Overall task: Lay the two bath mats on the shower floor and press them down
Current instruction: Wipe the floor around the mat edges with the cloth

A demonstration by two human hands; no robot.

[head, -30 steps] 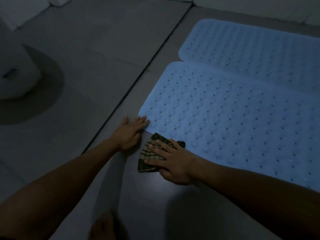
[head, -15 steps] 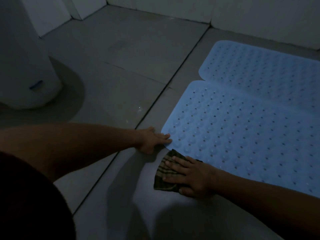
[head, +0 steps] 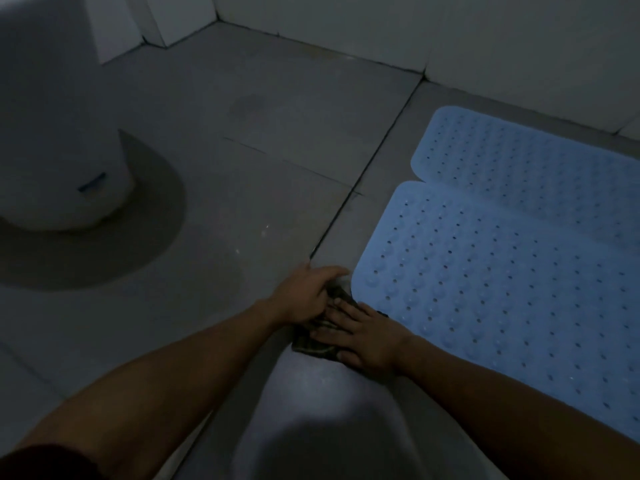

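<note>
- On the shower floor (head: 270, 140), at the right of the scene, two pale blue bath mats lie flat side by side — the near mat (head: 502, 292) and the far mat (head: 540, 168), their long edges touching or very nearly so.
- Both mats look like soft rubber or plastic, with rounded corners and rows of small raised bumps dotted with little round holes.
- The floor is made of large, smooth grey tiles; a dark grout line (head: 374, 161) runs from the far wall down to the hands, just left of the mats.
- At the near left corner of the near mat, a folded cloth (head: 313, 344) with dark green and tan stripes lies on the tile, its fabric looking woven and slightly rumpled.
- The right hand (head: 363, 332) lies flat on the cloth with its fingers straight, pressing down.
- The left hand (head: 308, 296) has its fingers bent over the far end of the cloth; whether it truly grips the fabric is hard to tell in the dim light.
- At far left stands a white, smooth, rounded fixture (head: 59, 133), casting a wide shadow on the tiles.
- Half a second ago the left hand rested on the mat's corner, apart from the cloth — now it sits on the cloth, touching the right hand's fingers.
- The mats lie as they did before.
</note>
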